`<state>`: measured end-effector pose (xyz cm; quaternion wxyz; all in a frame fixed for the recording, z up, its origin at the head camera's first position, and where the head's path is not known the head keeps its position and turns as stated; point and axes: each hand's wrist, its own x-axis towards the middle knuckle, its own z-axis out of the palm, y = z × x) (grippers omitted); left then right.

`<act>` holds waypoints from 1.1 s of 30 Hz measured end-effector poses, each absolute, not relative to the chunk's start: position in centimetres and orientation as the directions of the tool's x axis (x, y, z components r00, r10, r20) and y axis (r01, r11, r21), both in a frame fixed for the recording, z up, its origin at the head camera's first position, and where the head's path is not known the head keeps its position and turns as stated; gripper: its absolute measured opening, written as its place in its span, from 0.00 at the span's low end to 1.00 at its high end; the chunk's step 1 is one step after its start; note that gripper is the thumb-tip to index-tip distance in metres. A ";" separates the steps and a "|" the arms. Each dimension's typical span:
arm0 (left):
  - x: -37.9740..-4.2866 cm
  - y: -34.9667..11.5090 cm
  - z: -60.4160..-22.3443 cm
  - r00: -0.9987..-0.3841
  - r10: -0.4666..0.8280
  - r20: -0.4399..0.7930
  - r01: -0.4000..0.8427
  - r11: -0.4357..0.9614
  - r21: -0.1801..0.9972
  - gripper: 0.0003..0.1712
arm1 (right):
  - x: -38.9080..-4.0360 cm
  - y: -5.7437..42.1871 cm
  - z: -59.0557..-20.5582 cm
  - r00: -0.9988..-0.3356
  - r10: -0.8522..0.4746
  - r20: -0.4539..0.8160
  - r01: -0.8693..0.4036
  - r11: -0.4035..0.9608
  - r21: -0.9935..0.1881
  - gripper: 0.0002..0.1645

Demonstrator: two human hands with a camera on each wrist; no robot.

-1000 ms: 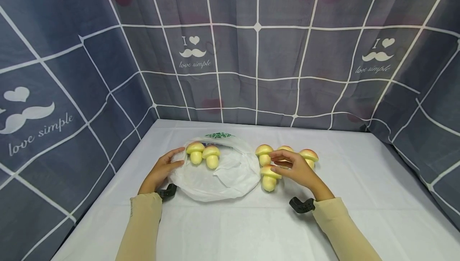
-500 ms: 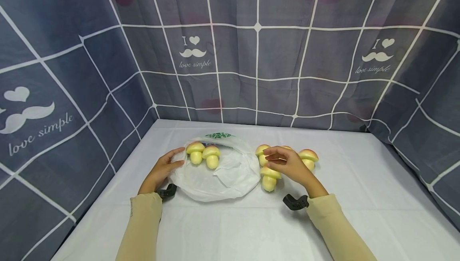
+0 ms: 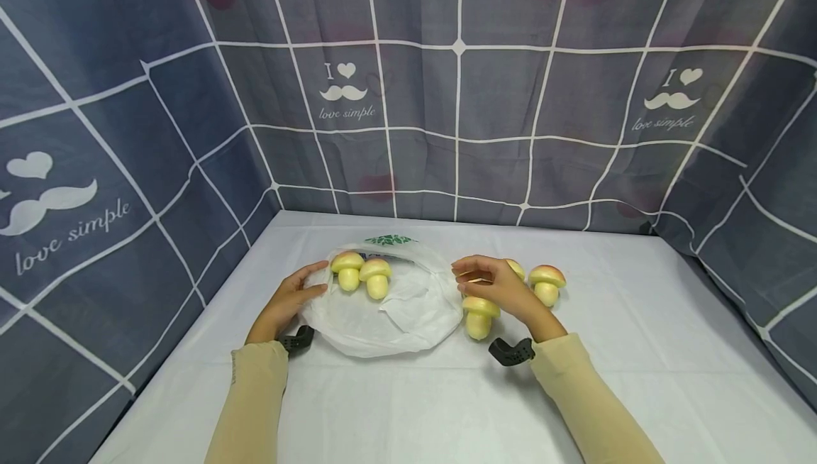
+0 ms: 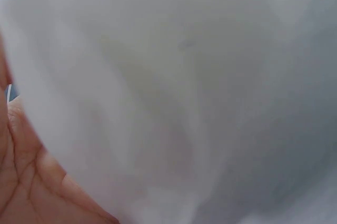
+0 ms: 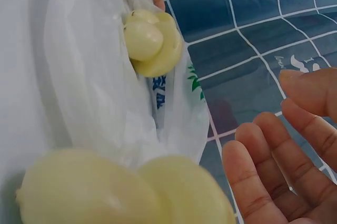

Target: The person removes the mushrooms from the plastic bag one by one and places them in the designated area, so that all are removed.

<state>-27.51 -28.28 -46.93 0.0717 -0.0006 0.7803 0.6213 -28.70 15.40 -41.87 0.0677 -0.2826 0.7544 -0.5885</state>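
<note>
Centre-frame lies a crumpled white plastic bag (image 3: 383, 336), 1 plump yellow mushroom-shaped piece (image 3: 479, 316) just right. The left hand (image 3: 287, 304) touches the bag, fingers relaxed; the right hand (image 3: 509, 290) curves loosely, gripping nothing. Beyond, 2 matching yellow mushrooms (image 3: 376, 281) sit at the bag's opening; tugging it could spill them.

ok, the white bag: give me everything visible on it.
The white bag looks like thin, translucent plastic, crumpled, lying on the white tabletop with its mouth spread open. A green leaf print shows at the far edge, dark blue lettering near it. Two yellow mushroom-shaped pieces sit at the opening, toward the left. The left hand touches its left edge.
</note>
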 end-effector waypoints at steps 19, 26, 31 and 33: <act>-27.4 -28.3 -46.8 -0.989 0.085 -0.117 -0.095 0.226 0.969 0.40 | -29.1 10.9 -41.6 -0.806 -0.559 0.193 -0.342 0.173 -0.924 0.23; -27.4 -28.1 -46.8 -0.989 0.082 -0.120 -0.101 0.203 0.974 0.41 | -29.1 9.1 -41.9 -0.811 -0.555 0.188 -0.342 0.188 -0.921 0.23; -27.3 -28.2 -46.8 -0.989 0.082 -0.120 -0.102 0.196 0.975 0.41 | -29.1 7.8 -42.5 -0.814 -0.544 0.203 -0.350 0.180 -0.919 0.23; -27.3 -28.2 -46.9 -0.990 0.088 -0.110 -0.091 0.195 0.977 0.40 | -29.1 7.3 -42.7 -0.815 -0.538 0.214 -0.352 0.166 -0.921 0.23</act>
